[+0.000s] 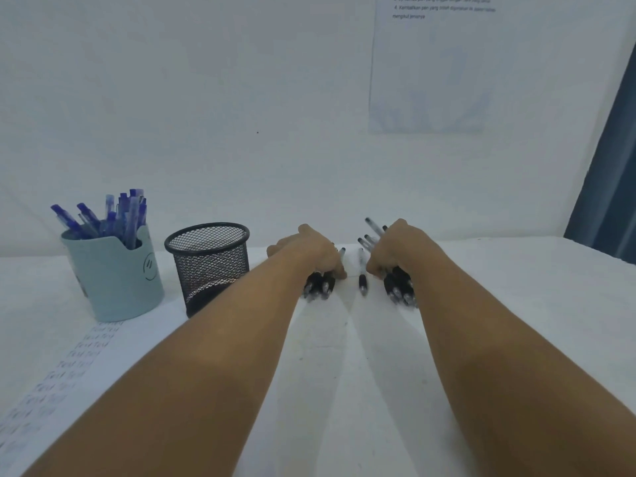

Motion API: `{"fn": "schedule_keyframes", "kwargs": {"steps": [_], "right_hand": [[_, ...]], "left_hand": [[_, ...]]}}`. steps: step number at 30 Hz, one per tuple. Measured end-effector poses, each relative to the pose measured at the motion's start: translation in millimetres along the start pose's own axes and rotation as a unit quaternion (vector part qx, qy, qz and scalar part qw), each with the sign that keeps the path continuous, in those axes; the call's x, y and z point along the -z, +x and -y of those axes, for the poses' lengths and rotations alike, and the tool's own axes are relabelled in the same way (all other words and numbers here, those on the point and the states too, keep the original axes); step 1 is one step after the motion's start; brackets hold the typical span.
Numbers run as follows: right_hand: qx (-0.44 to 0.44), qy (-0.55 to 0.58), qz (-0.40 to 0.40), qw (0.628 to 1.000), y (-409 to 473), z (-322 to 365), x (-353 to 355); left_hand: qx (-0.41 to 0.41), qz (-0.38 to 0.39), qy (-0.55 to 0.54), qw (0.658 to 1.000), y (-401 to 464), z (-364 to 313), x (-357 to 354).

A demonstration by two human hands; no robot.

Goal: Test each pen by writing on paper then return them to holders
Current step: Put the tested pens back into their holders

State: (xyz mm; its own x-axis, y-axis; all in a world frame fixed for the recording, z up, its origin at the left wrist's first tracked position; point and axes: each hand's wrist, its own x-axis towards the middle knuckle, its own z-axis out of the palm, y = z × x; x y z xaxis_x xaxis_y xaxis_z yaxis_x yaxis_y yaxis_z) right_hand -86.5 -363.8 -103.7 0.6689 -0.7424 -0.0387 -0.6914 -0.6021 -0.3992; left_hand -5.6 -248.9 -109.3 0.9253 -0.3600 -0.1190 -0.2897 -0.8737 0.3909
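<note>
At frame centre, the left hand [306, 251] and right hand [395, 249] each clench black pens [399, 287], probably bound next for the empty mesh holder [208, 263].

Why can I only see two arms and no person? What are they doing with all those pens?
The camera sits on the person's head and looks down, so you see only their own arms. The left hand grips a bunch of black pens. The right hand grips another bunch. One black pen lies loose on the white table between them. To the left stand an empty black mesh holder and a light blue cup full of blue pens. The paper beside it has "Test" written many times.
</note>
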Motion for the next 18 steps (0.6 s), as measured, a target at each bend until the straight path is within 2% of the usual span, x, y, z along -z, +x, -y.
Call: {"fn": "schedule_keyframes", "kwargs": {"steps": [3, 8, 13, 18], "right_hand": [[0.015, 0.018, -0.048, 0.999, -0.2, -4.0, 1.2], [0.005, 0.039, -0.021, 0.999, 1.4, -2.6, 2.5], [-0.002, 0.092, -0.035, 0.995, 11.8, -4.0, -3.2], [0.013, 0.064, -0.007, 0.998, 8.1, 1.7, -14.3]], "left_hand": [[-0.005, 0.001, 0.009, 1.0, -2.3, -3.1, 3.4], [-0.034, -0.055, 0.005, 0.998, -6.0, 1.9, 1.8], [-0.049, -0.063, 0.011, 0.997, -14.1, 2.0, 5.4], [-0.05, -0.056, 0.019, 0.997, -19.4, 0.2, 8.4]]}}
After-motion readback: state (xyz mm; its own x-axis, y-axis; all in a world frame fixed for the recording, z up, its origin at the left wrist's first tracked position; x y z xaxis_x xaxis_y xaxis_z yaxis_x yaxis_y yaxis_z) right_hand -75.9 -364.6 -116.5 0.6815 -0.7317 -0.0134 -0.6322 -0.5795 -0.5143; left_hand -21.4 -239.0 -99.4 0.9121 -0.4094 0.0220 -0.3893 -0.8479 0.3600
